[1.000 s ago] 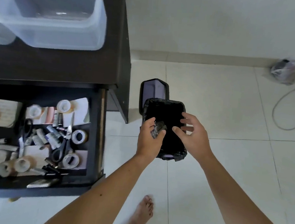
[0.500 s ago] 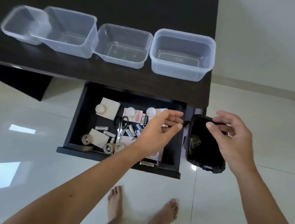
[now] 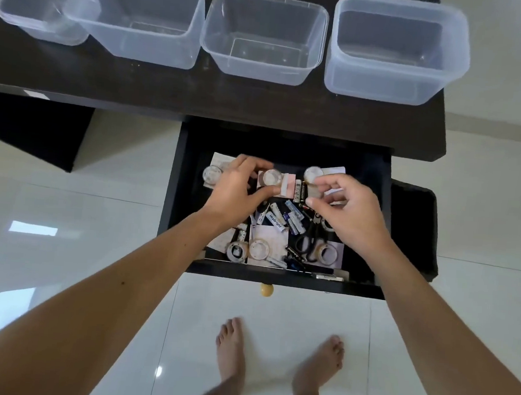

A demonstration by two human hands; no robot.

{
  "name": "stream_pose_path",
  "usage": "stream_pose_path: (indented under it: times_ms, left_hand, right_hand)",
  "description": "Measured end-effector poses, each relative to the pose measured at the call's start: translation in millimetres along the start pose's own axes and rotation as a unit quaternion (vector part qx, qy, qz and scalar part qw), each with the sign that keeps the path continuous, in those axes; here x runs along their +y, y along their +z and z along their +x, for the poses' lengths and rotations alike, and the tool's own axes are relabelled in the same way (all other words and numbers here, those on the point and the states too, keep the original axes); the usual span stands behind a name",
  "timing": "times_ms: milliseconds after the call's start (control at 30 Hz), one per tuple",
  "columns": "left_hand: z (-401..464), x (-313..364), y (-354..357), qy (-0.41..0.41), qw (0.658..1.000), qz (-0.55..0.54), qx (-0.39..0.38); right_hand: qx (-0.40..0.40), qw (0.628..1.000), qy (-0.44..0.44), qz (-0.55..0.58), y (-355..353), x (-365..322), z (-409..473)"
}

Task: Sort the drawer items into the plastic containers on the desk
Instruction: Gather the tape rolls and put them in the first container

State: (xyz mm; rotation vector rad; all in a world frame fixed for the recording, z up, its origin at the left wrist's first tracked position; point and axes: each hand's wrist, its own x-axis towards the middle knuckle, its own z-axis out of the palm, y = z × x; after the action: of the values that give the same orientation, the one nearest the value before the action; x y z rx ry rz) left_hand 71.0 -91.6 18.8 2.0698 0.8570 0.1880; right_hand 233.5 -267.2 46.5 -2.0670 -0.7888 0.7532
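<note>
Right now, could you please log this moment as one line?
left hand: reaching tape roll | right hand: over batteries | containers: empty

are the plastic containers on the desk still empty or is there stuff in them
Empty. All four plastic containers on the desk show bare bottoms through their clear walls; the items remain in the open drawer.

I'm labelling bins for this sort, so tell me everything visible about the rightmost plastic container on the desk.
The rightmost plastic container is a clear, slightly frosted rectangular tub with rounded corners and a thick stepped rim. It stands upright and lidless on the dark desk, near its right edge, last in a row of four. Nothing shows inside it. A narrow gap separates it from the neighbouring container on its left; neither hand touches it. It sits behind the open drawer.
</note>
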Motion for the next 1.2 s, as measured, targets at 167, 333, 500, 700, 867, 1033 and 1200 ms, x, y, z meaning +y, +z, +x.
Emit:
stream_pose_path:
  times_ms: [167, 333, 500, 700, 867, 1033, 1200]
  left_hand:
    - [22, -10, 7, 0.019, 0.996, 0.080, -0.026]
    - [34, -17, 10, 0.014, 0.996, 0.083, -0.028]
    - [32, -18, 12, 0.042, 0.997, 0.067, -0.002]
    - [16, -14, -12, 0.075, 0.997, -0.012, -0.004]
    - [-1, -14, -35, 0.062, 0.993, -0.068, -0.068]
    - [-21, 0, -26, 0.064, 0.982, -0.051, -0.172]
    - [-31, 3, -11, 0.122, 0.953, 0.047, -0.273]
  right_hand:
    - [0.037, 0.999, -0.015, -0.037, 17, 11, 30]
    - [0.055, 0.994, -0.027, -0.087, 29, 21, 51]
    - [0.057, 0.990, -0.030, -0.129, 30, 25, 57]
    - [0.035, 0.992, -0.067, -0.101, 13, 17, 41]
    - [-0.082, 0.991, -0.063, -0.081, -11, 6, 16]
    - [-0.239, 0.955, -0.082, -0.157, -27, 6, 6]
    - [-0.335, 0.893, -0.113, -0.280, -30, 9, 11]
